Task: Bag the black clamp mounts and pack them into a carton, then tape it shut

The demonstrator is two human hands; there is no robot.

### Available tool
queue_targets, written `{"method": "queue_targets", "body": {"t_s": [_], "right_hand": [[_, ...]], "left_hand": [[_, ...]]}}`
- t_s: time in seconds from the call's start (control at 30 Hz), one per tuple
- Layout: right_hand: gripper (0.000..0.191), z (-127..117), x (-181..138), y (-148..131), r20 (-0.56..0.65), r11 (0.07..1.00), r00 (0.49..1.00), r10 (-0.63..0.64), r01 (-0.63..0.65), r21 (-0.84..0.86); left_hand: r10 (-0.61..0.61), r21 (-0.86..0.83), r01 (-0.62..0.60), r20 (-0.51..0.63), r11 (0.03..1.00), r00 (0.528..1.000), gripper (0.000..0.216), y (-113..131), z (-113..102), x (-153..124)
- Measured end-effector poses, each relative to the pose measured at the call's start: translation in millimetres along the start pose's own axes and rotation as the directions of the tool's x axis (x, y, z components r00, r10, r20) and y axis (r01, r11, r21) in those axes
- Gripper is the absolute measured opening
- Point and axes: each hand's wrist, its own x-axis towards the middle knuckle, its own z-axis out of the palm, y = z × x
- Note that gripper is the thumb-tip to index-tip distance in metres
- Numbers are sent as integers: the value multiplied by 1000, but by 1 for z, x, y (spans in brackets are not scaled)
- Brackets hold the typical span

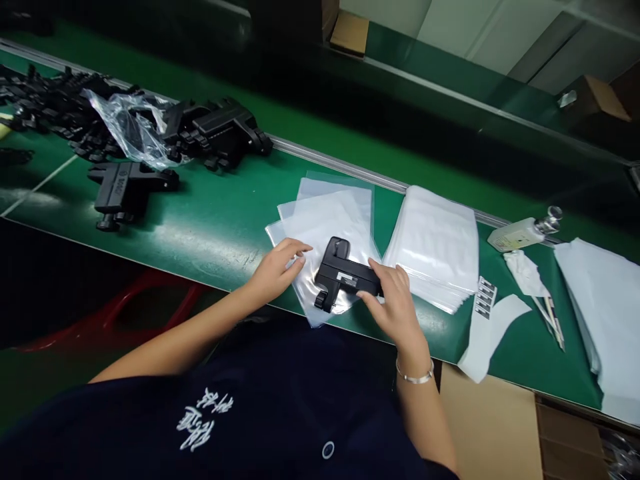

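Note:
A black plastic bracket [327, 272] with a knob at one end and a small printed label on its face is in front of me, above several loose clear plastic bags [325, 207]. My right hand [397, 300] grips its right end between thumb and fingers. To the left of the bracket, my left hand [277, 270] is apart from it, over the edge of the bags, with thumb and fingers separated and nothing in them. A thick stack of clear bags [435, 240] lies just right of the bracket.
Black brackets [225, 130] are piled at the left with a crumpled plastic bag [135, 127]; a single bracket [123, 190] lies nearer. On the right are a label strip [483, 327], a bottle [520, 233], thin sticks [553, 320] and white sheets [607, 313]. A red stool [135, 300] stands below.

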Motion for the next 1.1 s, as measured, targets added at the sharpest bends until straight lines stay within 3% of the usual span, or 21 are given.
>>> {"method": "queue_targets", "body": {"t_s": [0.1,0.17,0.3,0.33,0.4,0.5,0.63,0.77,0.83,1.0,1.1], "right_hand": [[59,-22,-16,-14,-298,991,955,-6,-35,-132],[61,-33,-26,-19,-435,973,899,-39,-65,-222],[58,-49,-43,-21,-540,932,841,-43,-160,-325],[56,-53,-48,-21,-562,927,827,-8,-204,-315],[50,-60,-56,-22,-600,919,791,123,-320,-233],[43,-69,-65,-26,-572,873,723,387,-488,-27],[41,-75,-67,-29,-487,805,667,564,-576,143],[40,-74,-63,-25,-431,764,641,635,-605,225],[39,-73,-62,-23,-406,751,638,655,-612,250],[40,-73,-61,-24,-379,736,634,674,-616,281],[41,-72,-62,-21,-359,728,634,685,-602,328]], "left_hand": [[96,45,-105,161,994,982,25,19,27,0],[165,112,-208,311,972,936,27,36,52,-1],[172,323,-368,501,872,848,71,58,92,-9],[167,355,-398,533,846,830,73,58,95,-11],[176,367,-463,598,807,782,54,51,92,-14],[240,349,-551,636,758,733,34,31,69,-16],[222,452,-561,606,694,764,38,17,42,-21],[58,664,-374,446,647,893,27,27,43,-29],[0,721,-295,378,627,926,29,33,48,-32],[-42,675,-337,479,657,877,29,31,46,-38],[16,547,-342,514,764,858,37,19,31,-35]]}}
